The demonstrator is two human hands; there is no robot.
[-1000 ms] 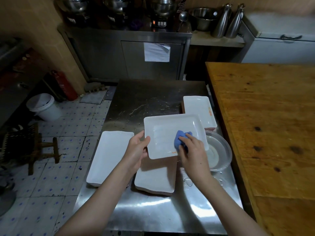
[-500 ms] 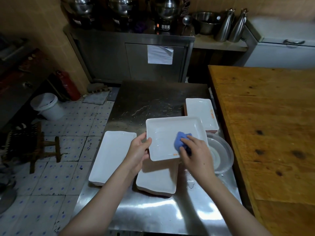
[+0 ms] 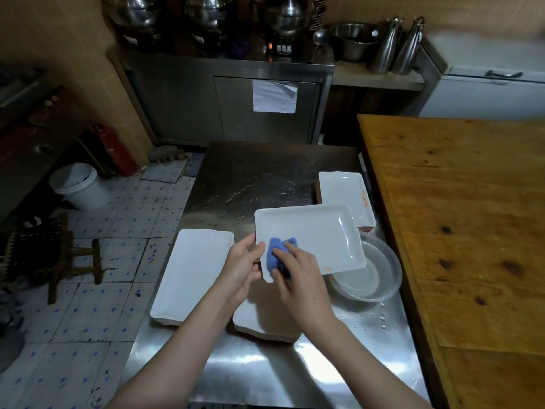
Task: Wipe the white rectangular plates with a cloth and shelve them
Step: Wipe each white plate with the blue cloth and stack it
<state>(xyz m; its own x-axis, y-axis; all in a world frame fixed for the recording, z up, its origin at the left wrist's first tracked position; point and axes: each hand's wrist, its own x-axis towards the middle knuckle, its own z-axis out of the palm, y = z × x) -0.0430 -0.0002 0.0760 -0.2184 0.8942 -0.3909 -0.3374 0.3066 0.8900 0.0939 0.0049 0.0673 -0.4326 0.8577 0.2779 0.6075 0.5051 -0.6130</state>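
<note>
A white rectangular plate (image 3: 315, 234) is held above the steel table (image 3: 265, 178), face up. My left hand (image 3: 243, 264) grips its left edge. My right hand (image 3: 298, 276) holds a blue cloth (image 3: 277, 255) and presses it on the plate's near left corner. Under the held plate lies a stack of white plates (image 3: 262, 323), mostly hidden by my arms. Another stack of white plates (image 3: 191, 270) lies upside down at the table's left edge. A third stack (image 3: 345, 199) sits face up at the right.
A clear glass dish (image 3: 374, 276) sits on the wet table under the held plate's right corner. A wooden table (image 3: 460, 216) borders the right side. A steel cabinet (image 3: 224, 98) with pots stands behind. A white bucket (image 3: 79, 184) and wooden stool (image 3: 73, 258) stand on the tiled floor.
My right hand has slid the blue cloth from the plate's right-middle part to its near left corner. The left hand keeps its grip on the plate.
</note>
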